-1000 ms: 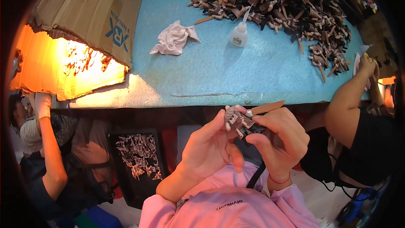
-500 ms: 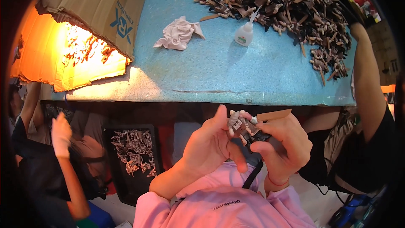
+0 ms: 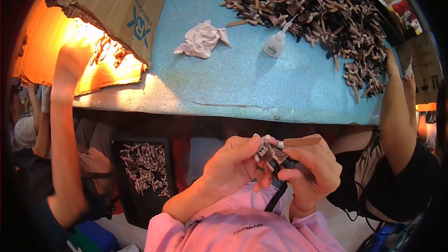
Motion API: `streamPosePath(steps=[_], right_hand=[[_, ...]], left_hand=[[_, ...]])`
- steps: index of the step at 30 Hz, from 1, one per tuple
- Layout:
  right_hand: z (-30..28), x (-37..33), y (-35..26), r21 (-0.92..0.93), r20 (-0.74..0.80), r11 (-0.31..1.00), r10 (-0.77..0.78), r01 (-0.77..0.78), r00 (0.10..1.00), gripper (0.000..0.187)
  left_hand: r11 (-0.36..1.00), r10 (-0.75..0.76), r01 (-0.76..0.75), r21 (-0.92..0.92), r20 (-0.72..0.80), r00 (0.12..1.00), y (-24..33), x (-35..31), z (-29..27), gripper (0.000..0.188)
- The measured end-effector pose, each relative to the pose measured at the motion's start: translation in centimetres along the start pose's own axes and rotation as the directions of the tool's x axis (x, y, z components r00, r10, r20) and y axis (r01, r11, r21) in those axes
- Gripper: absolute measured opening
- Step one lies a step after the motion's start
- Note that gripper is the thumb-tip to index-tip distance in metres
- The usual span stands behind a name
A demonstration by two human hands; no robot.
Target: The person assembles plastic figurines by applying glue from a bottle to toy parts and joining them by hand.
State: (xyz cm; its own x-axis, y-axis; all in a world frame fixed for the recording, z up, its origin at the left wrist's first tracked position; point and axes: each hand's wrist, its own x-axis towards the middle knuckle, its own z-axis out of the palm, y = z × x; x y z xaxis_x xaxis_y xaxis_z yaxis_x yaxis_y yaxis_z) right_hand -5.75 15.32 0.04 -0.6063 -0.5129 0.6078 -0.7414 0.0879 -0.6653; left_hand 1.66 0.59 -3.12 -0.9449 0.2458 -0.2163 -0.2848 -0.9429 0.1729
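In front of my chest, below the table edge, I hold a small brown and grey figurine (image 3: 271, 154) with dark legs. My left hand (image 3: 228, 164) pinches it near its pale head, between thumb and fingers. Closed round its lower part is my right hand (image 3: 313, 170), and the fingers hide some of it. A flat tan blade-like piece (image 3: 302, 142) sticks out along the top of the right fingers, with a pale bit at its inner end.
On the blue table (image 3: 186, 88) are a crumpled cloth (image 3: 203, 40), a white squeeze bottle (image 3: 274, 45) and a figurine pile (image 3: 322, 16). A cardboard box (image 3: 116, 4) glows at left; a co-worker's arm (image 3: 65, 126) reaches in. A black tray (image 3: 133, 210) holds small parts. Another co-worker's arm (image 3: 396, 112) is at right.
Both my hands and the figurine sit slightly lower; my grip looks much the same. The left co-worker's hand has moved up into the lit box. At right, the other co-worker's arm has shifted.
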Motion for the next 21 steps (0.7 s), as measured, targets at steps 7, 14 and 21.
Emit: streamPosePath(steps=[7, 14, 21], right_hand=[[0.1, -0.1, 0.1, 0.019, -0.002, 1.0, 0.0, 0.0, 1.0, 0.039], [0.4, -1.0, 0.6, 0.177, -0.007, 0.98, 0.096, -0.094, 0.995, 0.033], [1.1, -2.1, 0.7, 0.643, 0.047, 0.644, 0.507, -0.415, 0.86, 0.053]], left_hand=[[0.991, 0.076, -0.079, 0.112, 0.032, 0.997, -0.1, 0.0, 0.1, 0.043], [0.905, 0.224, -0.257, 0.34, 0.135, 0.965, 0.0, -0.2, 0.2, 0.039], [0.398, 0.48, -0.451, 0.799, 0.237, 0.844, 0.1, -0.3, 1.2, 0.028]])
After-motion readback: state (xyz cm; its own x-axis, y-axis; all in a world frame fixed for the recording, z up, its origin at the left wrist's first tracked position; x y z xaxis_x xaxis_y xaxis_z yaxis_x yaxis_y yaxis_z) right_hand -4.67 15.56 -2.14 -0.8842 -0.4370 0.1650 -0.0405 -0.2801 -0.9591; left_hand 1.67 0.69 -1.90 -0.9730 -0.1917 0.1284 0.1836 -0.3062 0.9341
